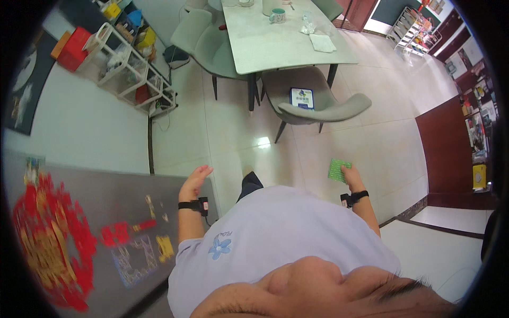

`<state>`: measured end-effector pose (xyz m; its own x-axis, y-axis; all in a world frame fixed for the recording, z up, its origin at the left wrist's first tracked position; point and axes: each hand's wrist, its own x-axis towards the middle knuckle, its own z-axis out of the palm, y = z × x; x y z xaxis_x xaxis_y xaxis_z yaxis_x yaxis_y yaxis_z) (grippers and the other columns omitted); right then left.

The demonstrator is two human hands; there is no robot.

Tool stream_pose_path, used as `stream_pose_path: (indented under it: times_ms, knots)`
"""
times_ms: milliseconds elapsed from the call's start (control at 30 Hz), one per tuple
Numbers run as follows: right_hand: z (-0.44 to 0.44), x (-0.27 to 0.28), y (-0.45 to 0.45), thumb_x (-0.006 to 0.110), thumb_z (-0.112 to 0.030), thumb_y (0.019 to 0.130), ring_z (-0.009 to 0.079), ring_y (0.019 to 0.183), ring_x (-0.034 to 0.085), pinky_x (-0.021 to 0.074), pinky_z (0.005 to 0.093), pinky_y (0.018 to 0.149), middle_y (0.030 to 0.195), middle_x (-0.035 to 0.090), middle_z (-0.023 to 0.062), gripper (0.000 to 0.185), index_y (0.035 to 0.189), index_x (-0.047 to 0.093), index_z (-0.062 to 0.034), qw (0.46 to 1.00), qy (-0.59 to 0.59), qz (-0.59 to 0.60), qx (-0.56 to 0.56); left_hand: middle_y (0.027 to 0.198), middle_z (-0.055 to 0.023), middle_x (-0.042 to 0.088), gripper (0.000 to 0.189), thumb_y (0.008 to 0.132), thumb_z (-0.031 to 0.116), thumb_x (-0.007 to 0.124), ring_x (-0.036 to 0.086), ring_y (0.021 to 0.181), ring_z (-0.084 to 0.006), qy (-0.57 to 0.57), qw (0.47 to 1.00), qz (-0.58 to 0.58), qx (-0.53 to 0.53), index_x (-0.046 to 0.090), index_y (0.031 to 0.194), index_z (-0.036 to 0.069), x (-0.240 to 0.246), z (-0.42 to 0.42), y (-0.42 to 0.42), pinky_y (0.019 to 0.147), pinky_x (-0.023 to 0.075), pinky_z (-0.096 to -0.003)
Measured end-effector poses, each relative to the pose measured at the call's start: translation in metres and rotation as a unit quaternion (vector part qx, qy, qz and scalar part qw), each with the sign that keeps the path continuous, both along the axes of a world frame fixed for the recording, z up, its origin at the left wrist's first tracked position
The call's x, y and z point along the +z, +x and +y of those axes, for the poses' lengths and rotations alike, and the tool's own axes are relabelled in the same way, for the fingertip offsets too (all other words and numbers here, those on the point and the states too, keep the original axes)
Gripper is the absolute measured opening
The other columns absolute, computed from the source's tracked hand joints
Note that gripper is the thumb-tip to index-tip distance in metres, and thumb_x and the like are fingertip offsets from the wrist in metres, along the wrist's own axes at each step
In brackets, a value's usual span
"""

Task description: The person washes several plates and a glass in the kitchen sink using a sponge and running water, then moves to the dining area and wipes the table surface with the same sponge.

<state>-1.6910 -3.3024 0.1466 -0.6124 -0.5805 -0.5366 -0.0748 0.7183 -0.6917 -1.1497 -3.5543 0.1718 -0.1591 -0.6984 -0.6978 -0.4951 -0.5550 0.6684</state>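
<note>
My right hand [352, 177] grips a small flat green packet [338, 170] by its edge, out over the tiled floor. My left hand [195, 182] holds nothing, its fingers slightly bent and partly apart, near the edge of a grey surface [131, 187]. On that surface, at the far left, lies a large red and gold decoration [59, 238], blurred. Closer to my left arm are a smaller red piece [119, 233], a pale bluish openwork square [135, 260] and a yellow bundle [164, 248]. Each wrist wears a black strap with a small device.
Ahead stands a dining table [262, 51] with a mug [277, 16] and a white cloth [322, 43]. A chair [318, 107] bearing a box [302, 98] is on its near side. A white rolling cart [135, 75] stands left, and a dark red cabinet [445, 151] right.
</note>
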Motion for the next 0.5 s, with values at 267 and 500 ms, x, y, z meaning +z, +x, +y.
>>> stream_pose_path:
  times_ms: [267,500]
  knots:
    - [-0.103,0.066,0.024,0.058,-0.025,0.096,0.0188,0.077,0.066,0.0512,0.0319,0.059,0.096,0.067,0.0057,0.026,0.112,0.059,-0.0042,0.919,-0.211,-0.26,-0.208,0.14,-0.0125,0.046,0.079,0.086,0.041,0.068,0.047,0.122,-0.023,-0.117,0.988,0.094,-0.035,0.033,0.147,0.005,0.043,-0.282,-0.108,0.099,0.0399,-0.0439]
    - [-0.197,0.086,0.018,0.055,-0.02,0.097,0.0211,0.091,0.066,0.0546,0.0339,0.073,0.107,0.066,0.0093,0.03,0.12,0.056,-0.0006,0.86,-0.248,-0.317,-0.314,0.134,-0.0139,0.049,0.09,0.087,0.032,0.07,0.053,0.117,-0.0256,-0.178,0.949,0.255,-0.06,0.014,0.153,0.007,0.152,-0.47,-0.247,0.09,0.0471,-0.042]
